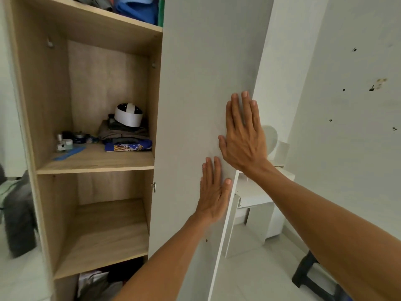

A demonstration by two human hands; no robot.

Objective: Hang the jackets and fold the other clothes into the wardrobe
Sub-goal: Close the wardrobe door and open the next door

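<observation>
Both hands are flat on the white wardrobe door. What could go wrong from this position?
1. The right hand has its fingertips at the free edge of the white door; they might get pinched if the door swings against something.
2. The left hand also lies flat near that edge, so neither hand grips the door and it could slip away.
3. The black stool stands low on the floor nearby, a possible trip hazard.

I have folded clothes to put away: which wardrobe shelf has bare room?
The lower wooden shelf is bare. The middle wooden shelf is free only along its front; folded clothes under a white headset and small jars crowd its back.
</observation>
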